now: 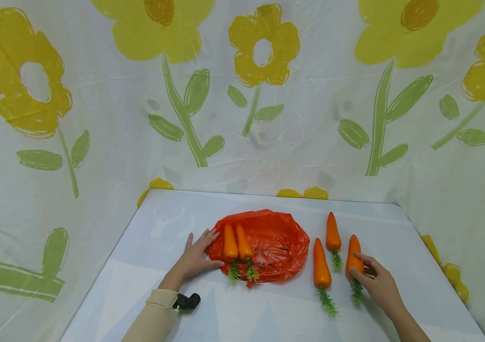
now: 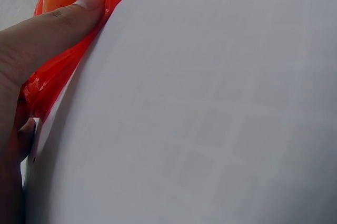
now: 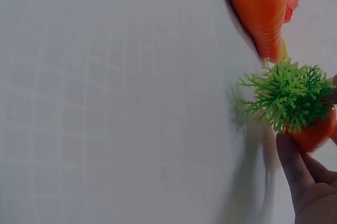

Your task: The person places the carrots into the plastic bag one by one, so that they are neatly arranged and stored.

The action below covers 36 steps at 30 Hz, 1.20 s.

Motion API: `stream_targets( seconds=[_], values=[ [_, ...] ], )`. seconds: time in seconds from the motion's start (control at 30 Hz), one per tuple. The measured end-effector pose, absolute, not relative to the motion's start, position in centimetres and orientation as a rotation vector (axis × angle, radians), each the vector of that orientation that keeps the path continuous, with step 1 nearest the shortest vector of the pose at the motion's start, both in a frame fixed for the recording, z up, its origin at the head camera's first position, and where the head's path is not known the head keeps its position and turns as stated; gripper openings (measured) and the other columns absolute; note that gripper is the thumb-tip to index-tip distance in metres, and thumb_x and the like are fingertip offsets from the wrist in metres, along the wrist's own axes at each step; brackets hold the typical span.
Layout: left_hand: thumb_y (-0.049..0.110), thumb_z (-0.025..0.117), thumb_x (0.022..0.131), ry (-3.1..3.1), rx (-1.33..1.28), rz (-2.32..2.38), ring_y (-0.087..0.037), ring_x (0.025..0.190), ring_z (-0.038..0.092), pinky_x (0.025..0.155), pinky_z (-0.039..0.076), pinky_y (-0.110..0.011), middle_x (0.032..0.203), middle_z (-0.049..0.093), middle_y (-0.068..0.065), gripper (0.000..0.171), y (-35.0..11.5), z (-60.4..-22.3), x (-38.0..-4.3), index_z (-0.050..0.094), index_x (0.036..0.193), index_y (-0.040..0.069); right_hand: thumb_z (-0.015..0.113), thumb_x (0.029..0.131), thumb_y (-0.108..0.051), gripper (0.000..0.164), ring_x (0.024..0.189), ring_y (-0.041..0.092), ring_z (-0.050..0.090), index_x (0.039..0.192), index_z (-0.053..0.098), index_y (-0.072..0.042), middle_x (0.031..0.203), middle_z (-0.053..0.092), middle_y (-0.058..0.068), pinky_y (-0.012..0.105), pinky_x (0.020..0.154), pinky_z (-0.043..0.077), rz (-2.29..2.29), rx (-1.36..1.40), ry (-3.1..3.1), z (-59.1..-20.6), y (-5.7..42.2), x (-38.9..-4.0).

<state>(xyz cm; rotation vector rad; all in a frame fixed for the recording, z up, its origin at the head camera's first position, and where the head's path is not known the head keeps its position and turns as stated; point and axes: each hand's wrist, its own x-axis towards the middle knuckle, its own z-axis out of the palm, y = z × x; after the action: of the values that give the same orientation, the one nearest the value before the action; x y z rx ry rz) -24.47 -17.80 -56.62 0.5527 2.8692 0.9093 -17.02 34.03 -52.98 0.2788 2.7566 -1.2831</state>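
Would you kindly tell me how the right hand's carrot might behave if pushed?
The carrot is probably stiff, its body looking smooth and solid. Its round, tapered shape may roll in a curve. The thin, feathery leaves would likely bend.

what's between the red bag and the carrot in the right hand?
In the head view, two loose carrots: the nearer carrot, beside the red bag, and the farther carrot, set back from it.

Leafy carrot [image 3: 311,132] in right hand [image 3: 318,198]
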Motion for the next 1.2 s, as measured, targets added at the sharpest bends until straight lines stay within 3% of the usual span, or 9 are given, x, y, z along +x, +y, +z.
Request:
stream_targets(
  seconds=[0.3,0.53,0.63,0.77,0.93,1.2],
  values=[
    [0.056,0.082,0.079,2.865,0.529,0.917,-0.030,0.155,0.019,0.120,-0.011,-0.062,0.165,0.033,-0.004,0.098,-17.7,-56.7,-24.4,0.041,0.157,0.013,0.066,0.094,-0.057,0.081,0.125,0.042,0.055,0.154,0.043,-0.007,0.150,0.046,0.027,0.046,0.093,0.056,-1.297,0.270,2.754,-53.0,33.9,-17.0],
    [0.054,0.082,0.079,2.873,0.537,0.905,-0.030,0.155,0.020,0.120,-0.010,-0.063,0.165,0.033,-0.006,0.099,-17.6,-56.5,-24.4,0.041,0.157,0.012,0.066,0.095,-0.054,0.075,0.124,0.038,0.056,0.152,0.047,-0.009,0.149,0.049,0.023,0.017,0.081,0.053,-1.318,0.215,2.795,-53.2,33.8,-16.9],
    [0.054,0.082,0.079,2.862,0.532,0.911,-0.030,0.155,0.019,0.120,-0.011,-0.061,0.165,0.032,-0.004,0.098,-17.6,-56.4,-24.4,0.040,0.157,0.013,0.066,0.095,-0.053,0.073,0.121,0.035,0.057,0.151,0.048,-0.009,0.148,0.050,0.022,0.013,0.079,0.050,-1.326,0.199,2.810,-53.2,33.7,-16.9],
    [0.055,0.081,0.080,2.861,0.540,0.911,-0.030,0.155,0.019,0.120,-0.011,-0.062,0.164,0.033,-0.005,0.098,-17.6,-56.4,-24.4,0.040,0.158,0.013,0.066,0.096,-0.052,0.071,0.112,0.015,0.060,0.150,0.050,-0.009,0.146,0.052,0.021,0.011,0.080,0.049,-1.331,0.177,2.832,-53.0,33.4,-16.9],
    [0.056,0.082,0.079,2.862,0.544,0.923,-0.031,0.155,0.020,0.120,-0.011,-0.063,0.164,0.034,-0.005,0.098,-17.6,-56.4,-24.4,0.041,0.157,0.012,0.067,0.097,-0.048,0.066,0.098,-0.014,0.050,0.148,0.052,-0.009,0.145,0.054,0.020,0.010,0.081,0.049,-1.364,0.112,2.850,-52.7,33.2,-17.0],
    [0.056,0.081,0.080,2.864,0.545,0.900,-0.030,0.155,0.019,0.120,-0.011,-0.062,0.165,0.032,-0.005,0.098,-17.7,-56.6,-24.5,0.040,0.158,0.013,0.066,0.098,-0.045,0.063,0.098,-0.013,0.052,0.147,0.053,-0.009,0.143,0.055,0.019,0.010,0.082,0.050,-1.385,0.073,2.854,-52.5,32.9,-17.0]
  ],
)
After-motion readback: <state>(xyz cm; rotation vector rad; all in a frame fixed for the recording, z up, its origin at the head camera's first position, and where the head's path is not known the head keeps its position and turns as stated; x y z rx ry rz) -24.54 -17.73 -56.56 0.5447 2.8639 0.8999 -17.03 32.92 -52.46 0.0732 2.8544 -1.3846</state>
